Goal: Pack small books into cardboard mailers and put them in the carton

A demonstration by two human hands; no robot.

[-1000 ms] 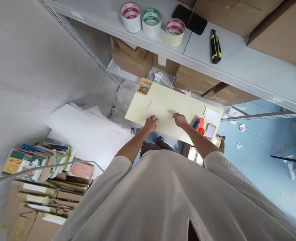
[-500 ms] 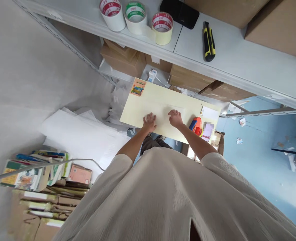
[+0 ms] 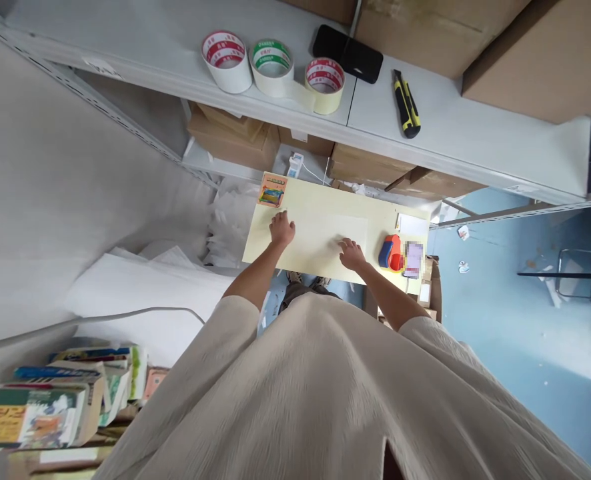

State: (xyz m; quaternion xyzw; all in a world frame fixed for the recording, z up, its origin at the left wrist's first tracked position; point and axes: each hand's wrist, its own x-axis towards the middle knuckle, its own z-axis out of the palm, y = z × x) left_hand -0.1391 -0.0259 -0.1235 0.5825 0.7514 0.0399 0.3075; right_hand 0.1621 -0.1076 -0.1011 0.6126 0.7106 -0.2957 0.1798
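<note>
A pale, nearly table-coloured sheet [image 3: 353,228] lies on the cream tabletop [image 3: 320,193]; its left boundary is hard to see. My left hand [image 3: 282,229] rests towards the table's left end, fingers apart and slightly bent, just below a colourful orange packet [image 3: 272,191]. Over the lower part of the sheet is my right hand [image 3: 351,254], its fingers loosely stretched to the left with nothing visible in them. Right of that hand stand a red and blue tape dispenser [image 3: 390,253] and a phone [image 3: 413,259] with a blurred screen.
Above the table's far side runs a grey shelf [image 3: 430,143] with several tape rolls [image 3: 274,67], a black phone-like object [image 3: 348,53], a yellow-black box cutter [image 3: 406,105] and cardboard boxes [image 3: 440,33]. White sheets [image 3: 125,283] and books [image 3: 40,413] are piled at the left.
My left hand has moved up and left, towards the orange packet, from lying flat near the front edge. My right hand has shifted slightly down. The camera view has also shifted.
</note>
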